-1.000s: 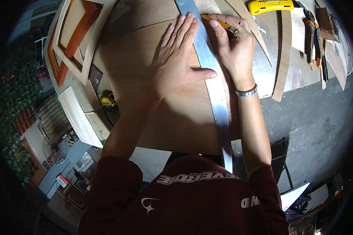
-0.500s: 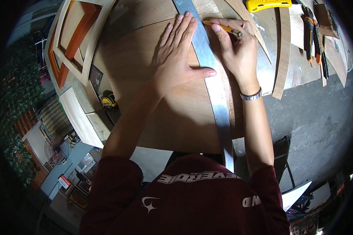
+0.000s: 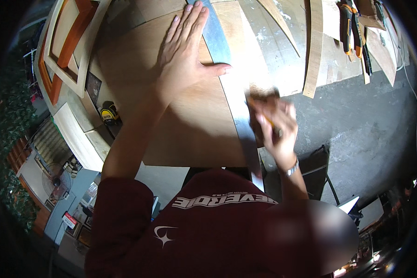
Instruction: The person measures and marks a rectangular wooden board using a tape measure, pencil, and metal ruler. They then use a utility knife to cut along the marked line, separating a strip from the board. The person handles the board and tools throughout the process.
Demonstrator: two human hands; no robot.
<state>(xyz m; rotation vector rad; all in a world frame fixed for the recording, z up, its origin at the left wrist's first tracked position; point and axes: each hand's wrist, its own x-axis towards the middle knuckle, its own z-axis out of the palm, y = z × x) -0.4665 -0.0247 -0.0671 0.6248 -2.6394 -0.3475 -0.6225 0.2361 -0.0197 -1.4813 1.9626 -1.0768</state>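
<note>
Left hand (image 3: 180, 62): spread flat, apparently steadying metal strip (image 3: 216, 41) on board (image 3: 194, 134).
Right hand (image 3: 280, 127): clamped on pencil (image 3: 263, 112) beside strip.

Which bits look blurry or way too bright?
In the head view, the right fingers and thin yellow-orange pencil are blurred; head view again, a smudgy oval hides part of the dark maroon cloth shirt; same head view, glare whitens the long, flat silver metal ruler's middle.

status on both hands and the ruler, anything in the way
Left hand spread over wood sheet and ruler. Right hand, blurred, holding pencil by ruler's right edge. No obstruction seen; pliers well right.
</note>
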